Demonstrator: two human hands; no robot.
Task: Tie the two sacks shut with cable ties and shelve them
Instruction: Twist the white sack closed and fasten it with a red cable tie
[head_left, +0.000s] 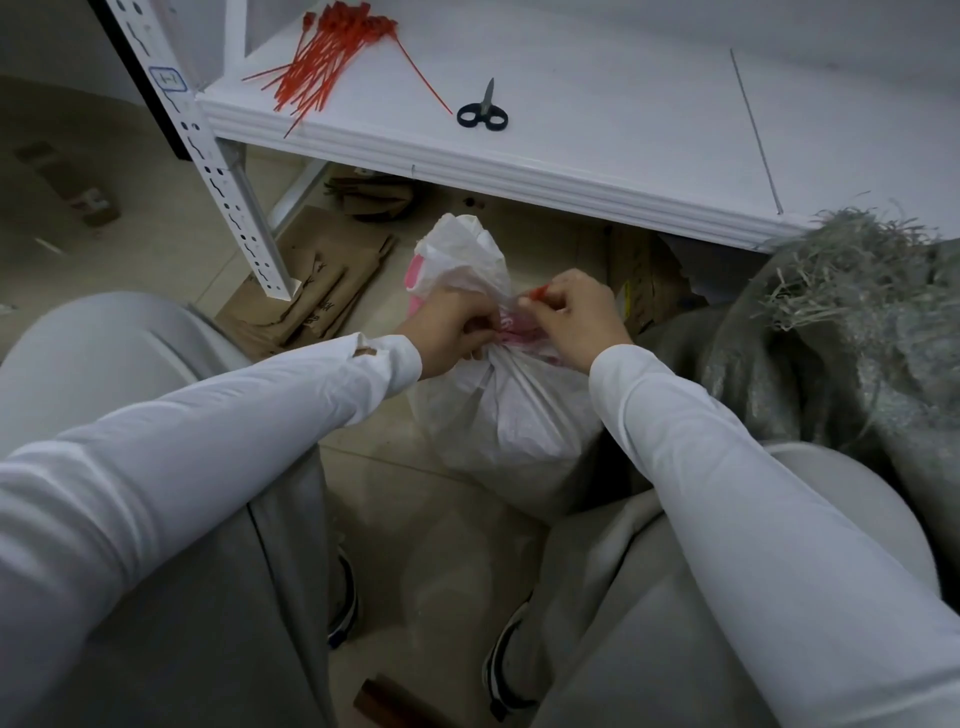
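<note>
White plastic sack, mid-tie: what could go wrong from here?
The left hand grips the bunched neck of the white plastic sack; if it loosens, the gather could spread before the thin red cable tie, pinched by the right hand, cinches. The tie may also catch only part of the neck.

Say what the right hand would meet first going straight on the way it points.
The right hand, pinching a red cable tie, would probably meet the gathered neck of the white sack first, then the left hand gripping it; depth is unclear.
</note>
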